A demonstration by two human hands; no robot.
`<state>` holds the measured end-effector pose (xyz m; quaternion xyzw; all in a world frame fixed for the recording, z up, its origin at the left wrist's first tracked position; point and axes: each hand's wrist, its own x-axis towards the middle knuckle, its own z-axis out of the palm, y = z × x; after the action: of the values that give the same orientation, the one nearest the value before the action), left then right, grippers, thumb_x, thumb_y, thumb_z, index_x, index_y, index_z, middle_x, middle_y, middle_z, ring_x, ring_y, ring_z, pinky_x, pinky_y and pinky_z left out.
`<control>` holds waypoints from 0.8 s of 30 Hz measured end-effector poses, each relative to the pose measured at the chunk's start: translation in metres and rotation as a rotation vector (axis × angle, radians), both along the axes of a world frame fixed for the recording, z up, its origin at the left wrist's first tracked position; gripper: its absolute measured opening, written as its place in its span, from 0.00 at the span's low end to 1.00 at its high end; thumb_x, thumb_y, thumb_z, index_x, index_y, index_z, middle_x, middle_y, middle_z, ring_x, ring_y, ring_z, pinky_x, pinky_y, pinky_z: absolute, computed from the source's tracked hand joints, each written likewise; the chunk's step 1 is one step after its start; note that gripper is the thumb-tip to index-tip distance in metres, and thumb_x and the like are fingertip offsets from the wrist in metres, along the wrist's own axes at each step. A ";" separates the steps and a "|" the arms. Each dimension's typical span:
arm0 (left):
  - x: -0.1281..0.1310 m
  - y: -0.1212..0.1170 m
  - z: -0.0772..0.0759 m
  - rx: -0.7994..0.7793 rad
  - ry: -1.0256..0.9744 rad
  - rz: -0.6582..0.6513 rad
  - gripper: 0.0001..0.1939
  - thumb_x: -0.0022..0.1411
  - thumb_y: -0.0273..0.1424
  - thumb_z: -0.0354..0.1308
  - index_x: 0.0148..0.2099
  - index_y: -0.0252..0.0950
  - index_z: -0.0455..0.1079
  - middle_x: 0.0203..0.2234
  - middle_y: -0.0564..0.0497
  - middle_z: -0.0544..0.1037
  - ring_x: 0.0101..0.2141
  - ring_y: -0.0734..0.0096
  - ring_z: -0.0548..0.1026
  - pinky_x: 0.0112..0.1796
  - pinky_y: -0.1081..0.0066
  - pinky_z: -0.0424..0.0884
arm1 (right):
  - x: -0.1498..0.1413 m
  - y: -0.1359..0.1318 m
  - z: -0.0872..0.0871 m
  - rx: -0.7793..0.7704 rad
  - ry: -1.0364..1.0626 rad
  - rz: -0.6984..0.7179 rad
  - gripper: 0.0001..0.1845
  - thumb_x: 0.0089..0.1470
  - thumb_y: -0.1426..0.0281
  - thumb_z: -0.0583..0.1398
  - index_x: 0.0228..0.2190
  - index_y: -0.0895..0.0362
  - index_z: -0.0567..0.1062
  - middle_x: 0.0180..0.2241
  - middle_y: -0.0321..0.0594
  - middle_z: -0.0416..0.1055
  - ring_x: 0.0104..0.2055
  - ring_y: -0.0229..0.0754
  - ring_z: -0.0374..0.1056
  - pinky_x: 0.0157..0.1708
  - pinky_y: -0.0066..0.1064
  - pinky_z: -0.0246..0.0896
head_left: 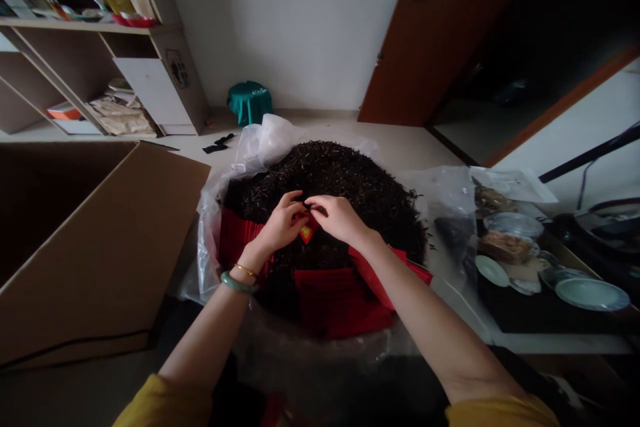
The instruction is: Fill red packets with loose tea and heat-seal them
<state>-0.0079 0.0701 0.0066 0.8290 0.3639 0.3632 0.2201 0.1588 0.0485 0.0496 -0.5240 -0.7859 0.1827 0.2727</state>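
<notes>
Both hands meet over a large heap of dark dried leaves (345, 173), which looks like loose tea. The fingers of my left hand (283, 223) are closed on a small red packet (307, 232) with a yellow mark. My right hand (340, 217) pinches at the packet's upper edge, its thumb and index finger nearly together. Dark bits show between the fingertips; whether they are held or belong to the heap behind, I cannot tell. On the heap lie a row of red packets (240, 237) at left, a stack of red packets (325, 300) in front, and more at right beneath my forearm.
A clear plastic bag (207, 240) surrounds the heap. At left stands an open cardboard box (165, 213). Dishes (593, 293) and plastic tubs (513, 225) sit on a dark surface at right. Behind are a shelf unit (185, 93), a green-covered object (250, 103) and a brown door (425, 47).
</notes>
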 end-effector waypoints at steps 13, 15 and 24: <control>-0.002 -0.001 0.005 0.058 0.041 -0.039 0.07 0.62 0.27 0.53 0.37 0.36 0.72 0.49 0.44 0.69 0.46 0.65 0.73 0.46 0.64 0.72 | 0.014 -0.001 -0.022 0.007 0.348 -0.153 0.12 0.48 0.78 0.51 0.35 0.56 0.67 0.36 0.40 0.72 0.37 0.40 0.71 0.38 0.30 0.64; -0.004 -0.002 0.008 0.038 0.050 -0.037 0.06 0.61 0.28 0.53 0.37 0.35 0.72 0.46 0.44 0.70 0.42 0.66 0.74 0.42 0.67 0.73 | 0.019 -0.003 -0.036 -0.131 0.230 -0.264 0.12 0.49 0.79 0.50 0.34 0.57 0.69 0.34 0.41 0.73 0.36 0.40 0.71 0.38 0.31 0.64; -0.004 0.001 0.010 0.029 0.022 0.064 0.12 0.60 0.29 0.51 0.28 0.35 0.74 0.36 0.46 0.77 0.34 0.70 0.75 0.37 0.72 0.72 | -0.010 -0.025 -0.057 -0.469 -0.549 0.045 0.28 0.41 0.66 0.65 0.47 0.56 0.70 0.51 0.52 0.66 0.51 0.58 0.65 0.42 0.41 0.64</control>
<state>-0.0115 0.0709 0.0167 0.8240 0.3872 0.3662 0.1923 0.1492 0.0237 -0.0070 -0.5845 -0.7779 0.2164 -0.0805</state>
